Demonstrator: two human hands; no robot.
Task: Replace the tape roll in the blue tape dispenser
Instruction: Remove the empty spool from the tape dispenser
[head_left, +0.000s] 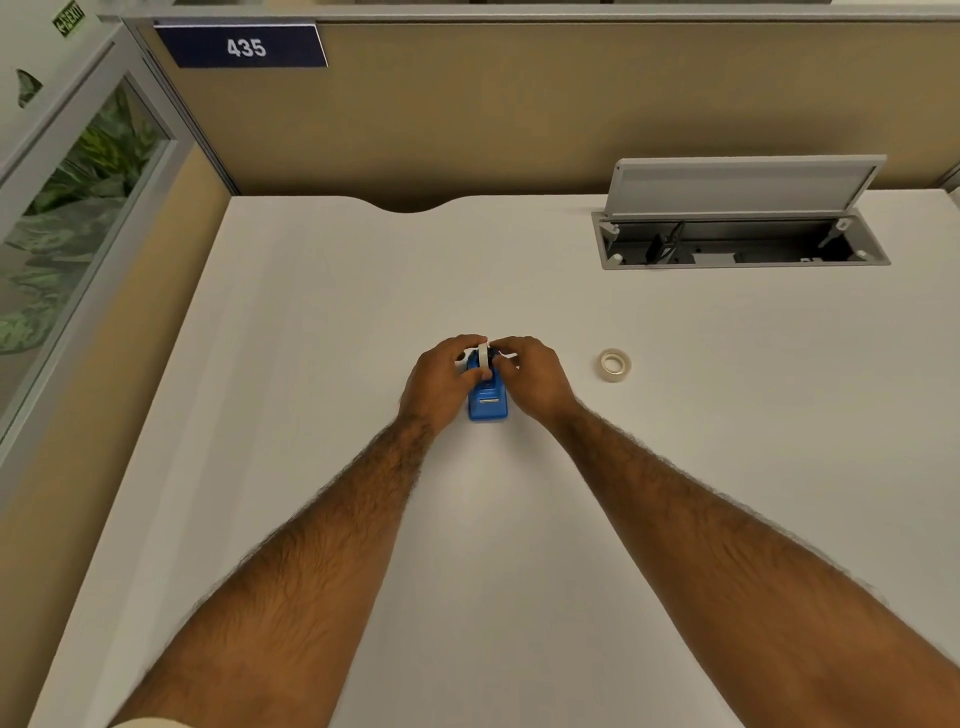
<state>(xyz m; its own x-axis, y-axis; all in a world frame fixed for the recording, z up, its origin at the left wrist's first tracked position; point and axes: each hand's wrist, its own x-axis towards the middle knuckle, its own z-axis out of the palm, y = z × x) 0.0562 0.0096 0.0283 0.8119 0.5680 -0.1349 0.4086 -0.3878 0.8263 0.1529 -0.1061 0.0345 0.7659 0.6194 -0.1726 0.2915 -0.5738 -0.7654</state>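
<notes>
The blue tape dispenser (488, 402) stands on the white desk, its cutter end toward me. A white tape roll (483, 356) sits upright on edge at its far end, partly inside the dispenser. My left hand (441, 382) wraps the dispenser's left side with fingertips on the roll. My right hand (532, 374) pinches the roll from the right. A second tape roll (615, 364), clear with a white core, lies flat on the desk to the right, apart from both hands.
An open cable hatch (743, 244) with a raised grey lid is set into the white desk (363, 312) at the back right. A tan partition (467, 119) bounds the far edge, and a glass panel (67, 218) stands on the left.
</notes>
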